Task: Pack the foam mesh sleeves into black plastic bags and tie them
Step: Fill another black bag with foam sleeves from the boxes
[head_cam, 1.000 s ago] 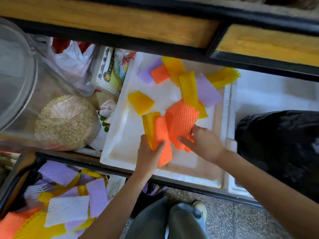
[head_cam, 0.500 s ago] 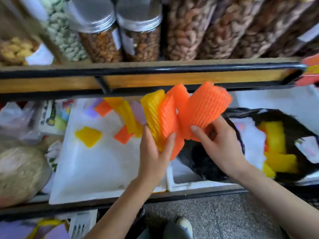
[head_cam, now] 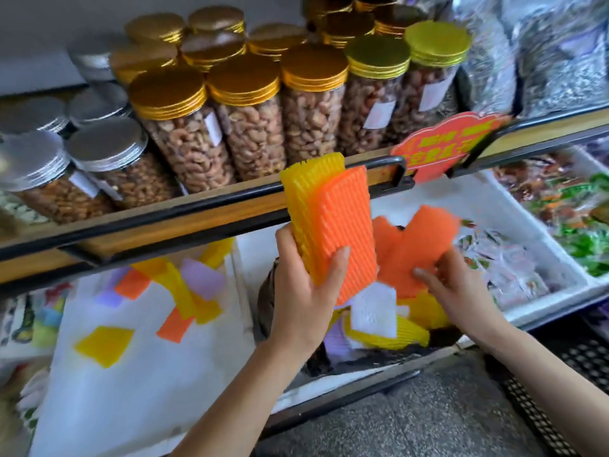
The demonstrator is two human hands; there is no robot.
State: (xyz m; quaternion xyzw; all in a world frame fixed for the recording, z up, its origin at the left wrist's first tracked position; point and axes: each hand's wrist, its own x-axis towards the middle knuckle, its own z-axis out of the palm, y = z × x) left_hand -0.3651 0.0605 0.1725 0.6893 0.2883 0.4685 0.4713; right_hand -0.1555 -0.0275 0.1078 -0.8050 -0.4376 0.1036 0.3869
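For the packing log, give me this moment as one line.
stage: loading bag | left hand: grips yellow-and-orange sleeve stack | right hand: holds orange sleeves over open black bag | white tray: loose sleeves on it

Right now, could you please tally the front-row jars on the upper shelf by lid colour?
Gold-lidded jars: 5
Silver-lidded jars: 2
Total: 7
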